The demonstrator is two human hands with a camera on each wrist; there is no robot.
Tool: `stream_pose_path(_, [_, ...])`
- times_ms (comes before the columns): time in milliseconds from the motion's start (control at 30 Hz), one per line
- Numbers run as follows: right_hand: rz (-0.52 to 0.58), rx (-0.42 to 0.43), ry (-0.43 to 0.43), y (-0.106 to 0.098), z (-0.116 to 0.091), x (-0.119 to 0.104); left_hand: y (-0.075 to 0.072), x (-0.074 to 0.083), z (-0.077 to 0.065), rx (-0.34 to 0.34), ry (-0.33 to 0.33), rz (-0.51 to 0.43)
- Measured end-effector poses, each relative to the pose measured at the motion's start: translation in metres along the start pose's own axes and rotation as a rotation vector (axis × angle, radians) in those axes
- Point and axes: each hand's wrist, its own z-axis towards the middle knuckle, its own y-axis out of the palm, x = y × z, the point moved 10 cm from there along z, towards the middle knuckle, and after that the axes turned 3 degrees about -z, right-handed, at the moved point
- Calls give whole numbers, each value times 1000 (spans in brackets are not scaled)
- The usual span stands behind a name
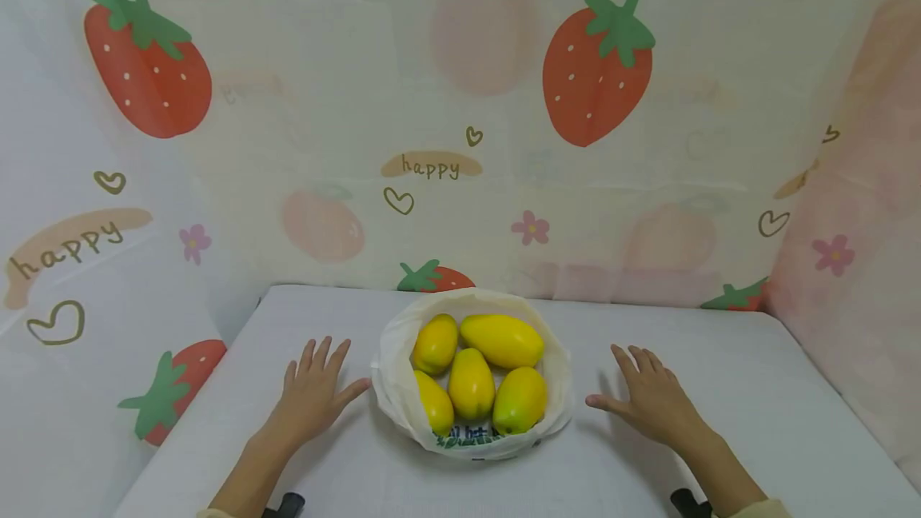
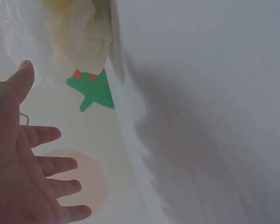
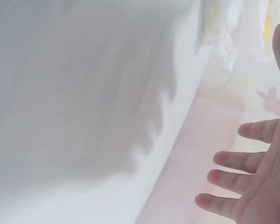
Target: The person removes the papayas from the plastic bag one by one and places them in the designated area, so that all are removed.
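A white plastic bag [image 1: 392, 366] stands on the table with its mouth spread wide and its rim rolled outward. Several yellow mangoes [image 1: 471, 384] lie inside it; the one at the front right [image 1: 520, 402] has a greenish tint. My left hand [image 1: 312, 394] hovers left of the bag, fingers spread, its thumb tip close to the bag's side; whether they touch I cannot tell. To the right, my right hand [image 1: 658, 398] is held over the table with fingers spread and thumb toward the bag, apart from it. Both palms look bare in the wrist views.
The table [image 1: 755, 374] has a white cover. Behind it hangs a pale curtain [image 1: 432, 102] printed with strawberries, hearts and flowers, which also closes off the left and right sides. Black straps [image 1: 291, 504] show at both wrists.
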Motion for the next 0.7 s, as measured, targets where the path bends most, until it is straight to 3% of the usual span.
stream_pose_path(200, [40, -7, 0, -2, 1, -2, 4, -1, 1, -46, -7, -49])
stream_pose_path(700, [173, -76, 33, -1, 2, -6, 13, -5, 5, -125, -79, -278])
